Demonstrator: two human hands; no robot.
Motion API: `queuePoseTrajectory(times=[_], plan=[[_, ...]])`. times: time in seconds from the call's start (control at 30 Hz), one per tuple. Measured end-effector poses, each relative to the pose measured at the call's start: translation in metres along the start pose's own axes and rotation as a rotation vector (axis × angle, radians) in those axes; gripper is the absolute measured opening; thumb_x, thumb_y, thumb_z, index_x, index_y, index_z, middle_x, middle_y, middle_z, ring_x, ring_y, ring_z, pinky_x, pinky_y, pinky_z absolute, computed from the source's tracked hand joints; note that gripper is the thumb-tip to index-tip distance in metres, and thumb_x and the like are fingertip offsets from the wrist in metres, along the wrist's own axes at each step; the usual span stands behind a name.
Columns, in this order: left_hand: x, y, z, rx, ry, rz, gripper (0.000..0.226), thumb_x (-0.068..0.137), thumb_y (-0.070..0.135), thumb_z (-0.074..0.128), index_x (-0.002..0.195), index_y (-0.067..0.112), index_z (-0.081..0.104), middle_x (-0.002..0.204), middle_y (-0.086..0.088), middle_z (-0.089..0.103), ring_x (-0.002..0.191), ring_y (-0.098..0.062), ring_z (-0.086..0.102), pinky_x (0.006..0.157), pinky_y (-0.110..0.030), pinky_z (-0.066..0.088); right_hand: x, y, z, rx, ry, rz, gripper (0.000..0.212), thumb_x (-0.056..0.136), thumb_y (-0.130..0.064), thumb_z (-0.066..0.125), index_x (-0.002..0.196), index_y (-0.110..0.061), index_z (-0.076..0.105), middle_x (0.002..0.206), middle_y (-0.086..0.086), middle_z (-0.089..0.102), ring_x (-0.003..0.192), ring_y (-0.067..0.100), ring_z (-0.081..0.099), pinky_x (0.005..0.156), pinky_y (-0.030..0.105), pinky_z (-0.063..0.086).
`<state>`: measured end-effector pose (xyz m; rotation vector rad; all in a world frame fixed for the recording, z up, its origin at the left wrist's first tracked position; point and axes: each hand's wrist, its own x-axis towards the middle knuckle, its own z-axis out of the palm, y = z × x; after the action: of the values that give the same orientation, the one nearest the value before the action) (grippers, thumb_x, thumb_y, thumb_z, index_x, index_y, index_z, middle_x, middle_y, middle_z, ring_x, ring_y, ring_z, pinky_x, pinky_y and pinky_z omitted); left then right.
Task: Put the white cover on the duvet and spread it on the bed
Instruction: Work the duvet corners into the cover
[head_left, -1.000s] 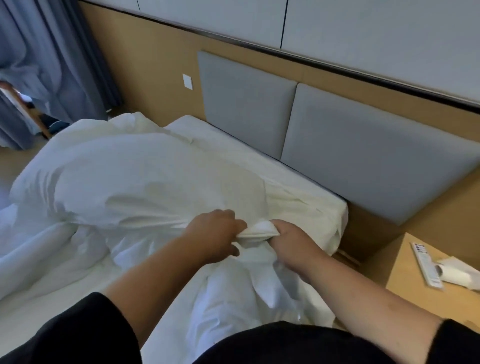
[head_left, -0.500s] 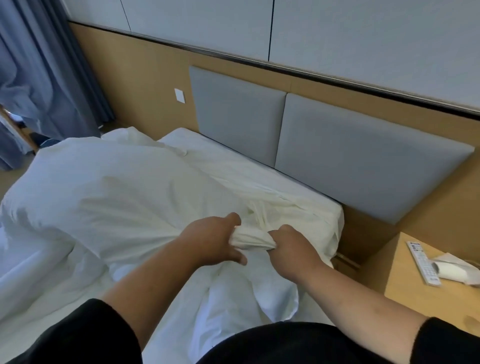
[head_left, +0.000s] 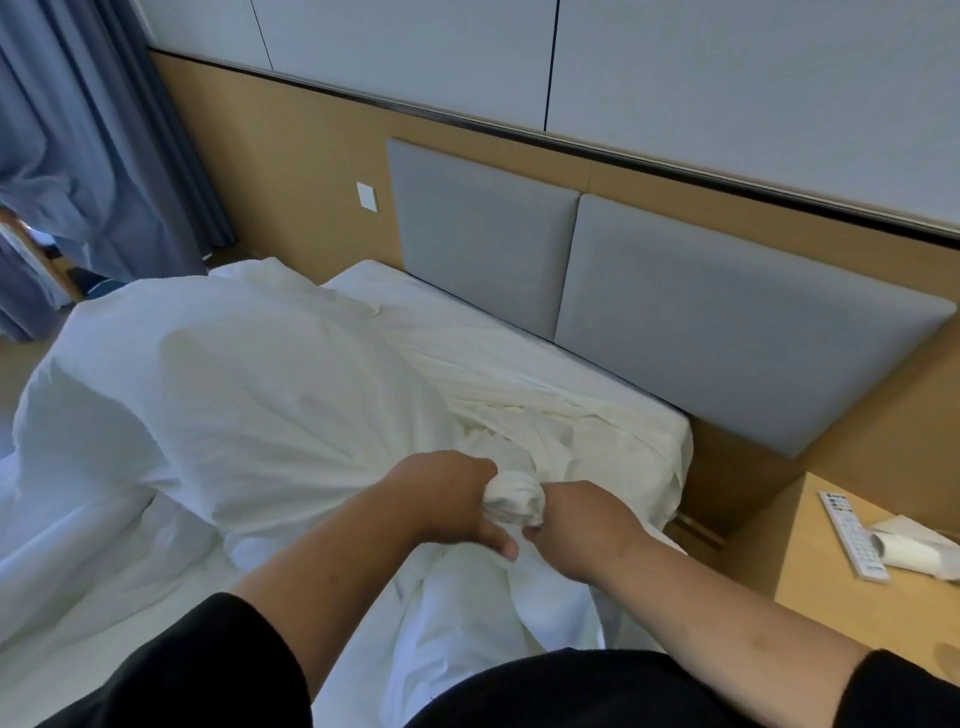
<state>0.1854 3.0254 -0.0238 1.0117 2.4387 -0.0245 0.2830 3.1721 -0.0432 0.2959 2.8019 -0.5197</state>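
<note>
**Risk: corner slipping out of the cover**

Your left hand (head_left: 441, 499) and right hand (head_left: 582, 525) clamp one bunched corner of the white fabric duvet cover (head_left: 511, 499), heaped on the white-sheeted bed (head_left: 597, 415). Loosen either fist and the duvet corner inside may slide free, bunching unevenly.

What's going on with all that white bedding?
A person is making the bed. Both hands, the left hand and the right hand, grip one bunched corner of the white cover, close together near the head of the bed. The duvet lies puffed up in a loose heap on the mattress, not yet spread flat. A remote control lies on the bedside table.
</note>
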Motion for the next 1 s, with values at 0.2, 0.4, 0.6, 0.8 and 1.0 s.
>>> queuePoseTrajectory(times=[0.2, 0.4, 0.6, 0.8, 1.0], plan=[[0.017, -0.004, 0.017, 0.258, 0.240, 0.100, 0.032, 0.093, 0.015, 0.049, 0.123, 0.023, 0.058, 0.129, -0.002, 0.053, 0.120, -0.024, 0.051, 0.108, -0.037, 0.038, -0.006, 0.014, -0.001, 0.552, -0.093, 0.078, 0.021, 0.099, -0.031, 0.051, 0.096, -0.015, 0.065, 0.089, -0.004, 0.061, 0.081, 0.014, 0.057, 0.070, 0.027, 0.042], [0.014, -0.001, 0.006, -0.128, 0.153, 0.072, 0.026, 0.093, 0.039, 0.052, 0.114, 0.023, 0.054, 0.112, 0.000, 0.066, 0.105, -0.024, 0.061, 0.087, -0.038, 0.049, -0.009, 0.017, -0.003, 0.463, -0.087, 0.040, 0.055, 0.074, -0.053, 0.077, 0.118, -0.031, 0.054, 0.109, -0.012, 0.066, 0.098, 0.008, 0.063, 0.088, 0.031, 0.053], [0.013, 0.012, 0.001, 0.196, -0.074, 0.008, 0.036, 0.086, 0.047, 0.067, 0.113, 0.024, 0.062, 0.109, 0.002, 0.065, 0.100, -0.021, 0.061, 0.089, -0.038, 0.051, 0.007, 0.017, 0.015, -0.075, -0.037, 0.081, 0.014, 0.095, -0.022, 0.045, 0.084, -0.024, 0.055, 0.081, -0.005, 0.057, 0.083, 0.021, 0.060, 0.064, 0.029, 0.042], [0.027, -0.004, 0.012, 0.003, 0.198, 0.198, 0.028, 0.096, 0.018, 0.046, 0.124, 0.020, 0.051, 0.122, -0.004, 0.061, 0.120, -0.023, 0.053, 0.110, -0.035, 0.034, -0.001, 0.016, 0.012, 0.814, -0.103, 0.123, 0.027, 0.093, -0.039, 0.059, 0.112, -0.023, 0.069, 0.108, -0.001, 0.073, 0.103, 0.020, 0.067, 0.095, 0.038, 0.053], [0.024, 0.003, 0.000, -0.159, -0.182, 0.069, 0.049, 0.086, 0.060, 0.063, 0.118, 0.023, 0.059, 0.119, 0.002, 0.064, 0.104, -0.018, 0.058, 0.088, -0.031, 0.044, 0.003, 0.032, 0.013, 0.018, -0.087, 0.108, 0.040, 0.082, -0.051, 0.067, 0.111, -0.026, 0.055, 0.105, -0.005, 0.065, 0.091, 0.017, 0.061, 0.073, 0.033, 0.049]])
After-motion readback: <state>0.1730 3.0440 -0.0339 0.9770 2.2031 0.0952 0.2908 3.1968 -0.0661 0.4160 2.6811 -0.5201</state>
